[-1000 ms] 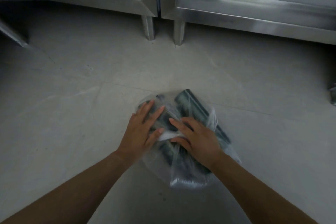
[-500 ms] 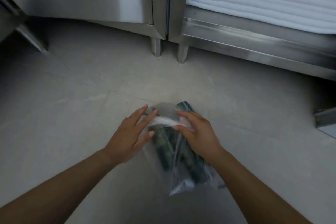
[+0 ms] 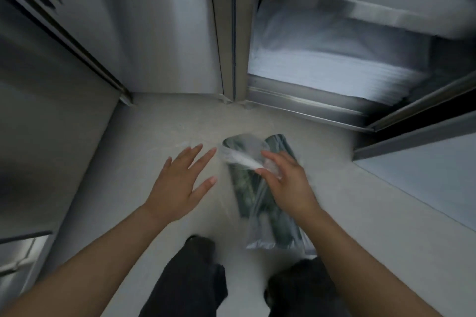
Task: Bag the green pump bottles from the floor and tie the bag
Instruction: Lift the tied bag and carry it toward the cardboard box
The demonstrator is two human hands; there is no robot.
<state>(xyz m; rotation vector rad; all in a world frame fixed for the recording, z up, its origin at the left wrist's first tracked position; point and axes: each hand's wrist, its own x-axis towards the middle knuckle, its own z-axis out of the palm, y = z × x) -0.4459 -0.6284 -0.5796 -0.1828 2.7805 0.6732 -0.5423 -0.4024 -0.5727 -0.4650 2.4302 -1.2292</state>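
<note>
Pale tiled floor point(image 3: 159, 136) between steel cabinets point(image 3: 154, 33). Right hand point(image 3: 286, 183) pinches the clear bag point(image 3: 257, 203) of green pump bottles point(image 3: 242, 188); left hand point(image 3: 180, 183) spread, touching nothing.

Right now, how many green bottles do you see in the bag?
2, both in the bag: the left bottle by its left edge, the right bottle partly under the right hand. More may be hidden.

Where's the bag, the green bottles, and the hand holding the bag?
bag point(image 3: 242, 161): head view, its twisted neck.
green bottles point(image 3: 279, 144): head view, upper end of one bottle.
right hand point(image 3: 291, 188): head view, back of the hand.
</note>
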